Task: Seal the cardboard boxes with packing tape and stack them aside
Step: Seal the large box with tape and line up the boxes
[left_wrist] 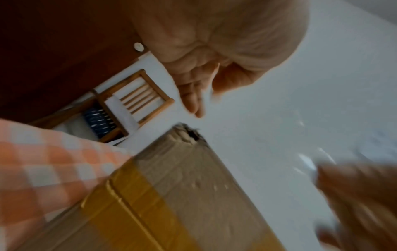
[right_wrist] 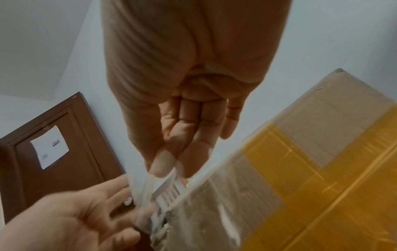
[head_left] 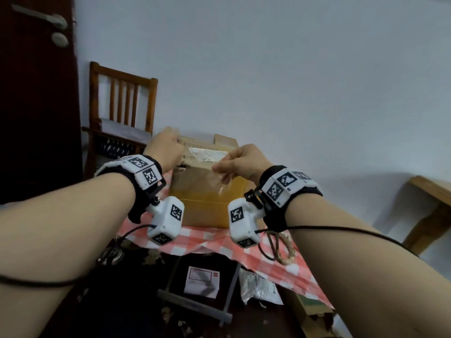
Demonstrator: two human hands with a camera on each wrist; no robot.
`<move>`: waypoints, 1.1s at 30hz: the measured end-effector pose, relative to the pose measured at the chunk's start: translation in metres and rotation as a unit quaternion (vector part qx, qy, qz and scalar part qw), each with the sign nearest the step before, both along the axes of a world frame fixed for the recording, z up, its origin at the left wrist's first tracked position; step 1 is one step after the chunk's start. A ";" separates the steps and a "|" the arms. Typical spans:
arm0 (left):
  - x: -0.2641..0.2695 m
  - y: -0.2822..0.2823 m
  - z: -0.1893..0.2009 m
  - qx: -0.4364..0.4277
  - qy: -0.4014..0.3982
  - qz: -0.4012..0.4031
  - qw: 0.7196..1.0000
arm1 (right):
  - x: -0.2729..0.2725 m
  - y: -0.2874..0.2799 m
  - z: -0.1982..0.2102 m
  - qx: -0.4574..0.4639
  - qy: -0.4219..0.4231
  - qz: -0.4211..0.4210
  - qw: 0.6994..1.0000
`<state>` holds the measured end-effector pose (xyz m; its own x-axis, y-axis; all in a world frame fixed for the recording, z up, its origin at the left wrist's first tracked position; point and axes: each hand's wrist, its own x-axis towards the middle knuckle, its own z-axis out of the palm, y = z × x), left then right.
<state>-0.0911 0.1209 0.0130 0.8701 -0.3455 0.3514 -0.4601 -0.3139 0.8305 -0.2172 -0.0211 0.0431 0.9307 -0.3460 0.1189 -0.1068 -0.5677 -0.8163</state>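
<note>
A worn cardboard box (head_left: 207, 191) with yellow tape bands stands on the red-checked tablecloth (head_left: 195, 237). My right hand (head_left: 219, 167) pinches a strip of clear packing tape (head_left: 220, 178) between thumb and forefinger just above the box's near top edge; the strip hangs down the front face. The right wrist view shows the pinch (right_wrist: 169, 168) and the crinkled tape (right_wrist: 146, 185) by the torn box corner (right_wrist: 163, 220). My left hand (head_left: 166, 147) is at the box's far left top corner, its fingers (right_wrist: 116, 185) spread and touching the tape. In the left wrist view the left hand (left_wrist: 193, 101) holds nothing above the box (left_wrist: 193, 195).
Scissors (head_left: 273, 245) and a tape roll (head_left: 288, 250) lie on the cloth at the right. A wooden chair (head_left: 122, 106) and a dark door (head_left: 36, 93) stand at the left, a wooden bench (head_left: 429, 203) at the right. Parcels (head_left: 202, 281) and a carton (head_left: 310, 308) lie under the table.
</note>
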 end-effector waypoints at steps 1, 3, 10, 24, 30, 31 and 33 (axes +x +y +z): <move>0.008 0.008 -0.004 -0.003 0.015 0.024 1.000 | 0.001 -0.005 -0.002 -0.005 0.001 -0.012 1.000; 0.021 0.024 -0.012 -0.004 0.012 0.044 0.999 | 0.003 -0.012 -0.005 -0.007 0.001 -0.040 0.999; 0.011 0.016 -0.048 0.146 -0.082 -0.060 0.984 | 0.029 0.010 -0.008 0.028 -0.031 -0.047 0.998; 0.029 0.013 -0.051 0.107 -0.137 -0.067 0.983 | 0.050 0.031 -0.041 0.249 -0.044 -0.081 0.964; 0.032 0.013 -0.050 0.088 -0.123 -0.071 0.986 | 0.051 0.045 -0.050 0.294 -0.049 -0.079 0.951; 0.032 0.013 -0.050 0.086 -0.119 -0.074 0.986 | 0.051 0.047 -0.050 0.304 -0.054 -0.083 0.947; 0.033 0.014 -0.049 0.076 -0.110 -0.077 0.988 | 0.052 0.050 -0.050 0.320 -0.062 -0.094 0.941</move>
<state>-0.0578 0.1345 -0.0363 0.7113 -0.5313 0.4601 -0.6764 -0.3396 0.6536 -0.1648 0.0285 -0.0073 0.8388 -0.5405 -0.0658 -0.0377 0.0629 -0.9973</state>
